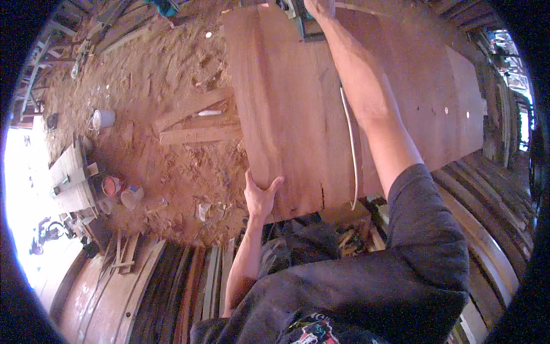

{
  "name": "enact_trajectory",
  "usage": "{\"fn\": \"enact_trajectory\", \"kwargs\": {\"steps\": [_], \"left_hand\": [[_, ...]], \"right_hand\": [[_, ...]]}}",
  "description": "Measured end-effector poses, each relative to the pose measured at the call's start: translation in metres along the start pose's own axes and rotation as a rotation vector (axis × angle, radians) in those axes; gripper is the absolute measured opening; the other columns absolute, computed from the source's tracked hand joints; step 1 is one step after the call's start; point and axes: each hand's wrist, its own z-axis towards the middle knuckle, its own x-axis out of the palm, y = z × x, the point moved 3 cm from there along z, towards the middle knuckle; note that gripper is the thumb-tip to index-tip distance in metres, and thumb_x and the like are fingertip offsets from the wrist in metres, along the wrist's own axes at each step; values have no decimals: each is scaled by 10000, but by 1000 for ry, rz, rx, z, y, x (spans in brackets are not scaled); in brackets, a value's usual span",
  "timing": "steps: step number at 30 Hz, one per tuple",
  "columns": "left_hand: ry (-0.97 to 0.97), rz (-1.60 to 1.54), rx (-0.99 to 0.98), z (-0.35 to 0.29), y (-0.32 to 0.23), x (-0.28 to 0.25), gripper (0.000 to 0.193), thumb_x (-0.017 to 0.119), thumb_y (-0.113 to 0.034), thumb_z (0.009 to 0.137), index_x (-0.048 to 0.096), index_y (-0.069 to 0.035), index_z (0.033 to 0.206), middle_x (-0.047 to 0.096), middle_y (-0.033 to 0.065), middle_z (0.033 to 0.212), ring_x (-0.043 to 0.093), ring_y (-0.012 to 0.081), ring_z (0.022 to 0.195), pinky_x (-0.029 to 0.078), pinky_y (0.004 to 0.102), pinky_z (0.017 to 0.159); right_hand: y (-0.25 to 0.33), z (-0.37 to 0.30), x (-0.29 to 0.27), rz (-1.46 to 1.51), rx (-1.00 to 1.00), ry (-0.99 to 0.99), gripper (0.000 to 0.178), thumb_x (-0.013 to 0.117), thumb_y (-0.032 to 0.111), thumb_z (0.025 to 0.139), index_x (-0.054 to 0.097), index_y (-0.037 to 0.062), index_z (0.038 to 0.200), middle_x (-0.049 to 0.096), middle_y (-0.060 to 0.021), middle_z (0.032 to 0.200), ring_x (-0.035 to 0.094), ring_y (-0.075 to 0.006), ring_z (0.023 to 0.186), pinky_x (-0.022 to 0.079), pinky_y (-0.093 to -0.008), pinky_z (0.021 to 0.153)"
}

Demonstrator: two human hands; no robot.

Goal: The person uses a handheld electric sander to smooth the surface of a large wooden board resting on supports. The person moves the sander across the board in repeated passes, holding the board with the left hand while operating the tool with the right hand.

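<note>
A wide reddish-brown wooden board [298, 126] stretches out in front of me. At its near left corner, my left hand [260, 199] grips the edge, thumb lying on top and fingers along the side. Far off across the board, my right hand [321, 7] is partly cut by the upper rim; its curled fingers seem to hold a dark tool with a flat frame [303, 31]. The tool's kind cannot be made out. A white cord [350, 143] lies curved over the board beside my right forearm.
Sawdust-covered ground [189, 166] lies left, with wood offcuts [200, 135] against the board. A white bucket [103, 118] and a reddish container [111, 185] stand farther left. Stacked planks [487, 212] fill the right; more boards [172, 281] lie at the lower left.
</note>
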Motion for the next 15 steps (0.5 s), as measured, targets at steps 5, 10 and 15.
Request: {"fn": "enact_trajectory", "kwargs": {"steps": [5, 10, 15], "left_hand": [[9, 27, 65, 2, 10, 6, 852, 946, -404, 777, 511, -17, 1398, 730, 246, 1236, 722, 374, 1144, 567, 465, 982], [3, -4, 144, 1, 11, -2, 861, 936, -433, 791, 506, 6, 1394, 718, 259, 1253, 713, 389, 1155, 562, 455, 988], [40, 77, 141, 6, 23, 5, 1006, 931, -504, 772, 460, 41, 1474, 684, 276, 1318, 678, 395, 1226, 534, 469, 1044]], "right_hand": [[-27, -81, -38, -98, 17, 17, 737, 401, 605, 1080, 608, -22, 1409, 640, -347, 1341, 583, -506, 1309, 472, -556, 1086], [-22, -282, -138, 37, 36, 44, 675, 462, 601, 1074, 700, -15, 1215, 738, -305, 1102, 698, -514, 1062, 557, -576, 907], [-59, -571, -289, 127, 374, 99, 402, 549, 361, 1080, 668, 43, 1295, 676, -88, 878, 627, -224, 779, 527, -399, 684]]}}
